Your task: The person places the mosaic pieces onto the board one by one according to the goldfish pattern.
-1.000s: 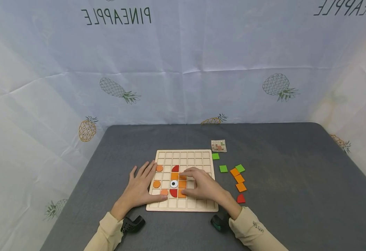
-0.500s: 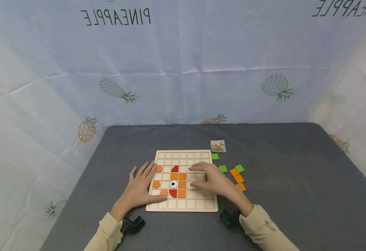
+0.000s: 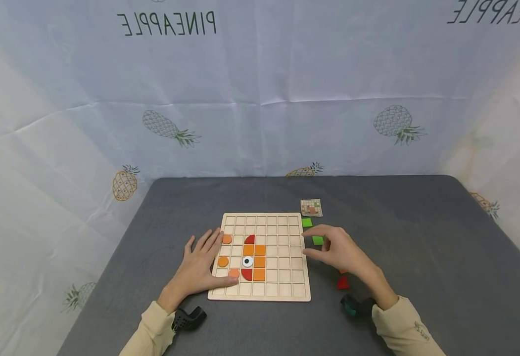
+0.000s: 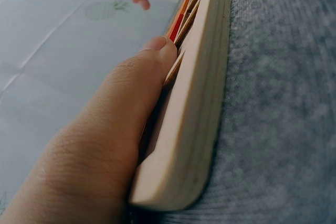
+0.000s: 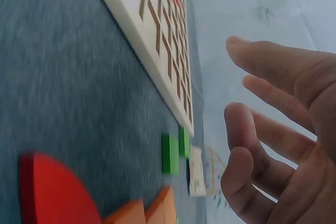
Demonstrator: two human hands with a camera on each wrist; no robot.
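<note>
My left hand (image 3: 202, 267) rests spread on the left side of a wooden grid board (image 3: 282, 291), its thumb straight along the near-left part. Several orange squares (image 3: 259, 262), a white eye disc (image 3: 247, 261), two red quarter-round pieces (image 3: 249, 240) and three orange discs (image 3: 222, 262) sit in the grid. My right hand (image 3: 340, 249) hovers past the board's right edge, fingers and thumb apart with nothing between them. In the right wrist view, a loose red quarter-round piece (image 5: 58, 192), orange squares (image 5: 163, 208) and green squares (image 5: 169, 153) lie on the table beneath it.
A small printed pattern card (image 3: 310, 207) lies behind the board's far right corner, near a green square (image 3: 307, 222). The dark table (image 3: 420, 247) extends to the right. A pineapple-print curtain (image 3: 260, 138) hangs behind it. My right hand hides some loose pieces in the head view.
My right hand has let go of the orange squares on the board and moved right, over the loose pieces. My left hand has stayed in place.
</note>
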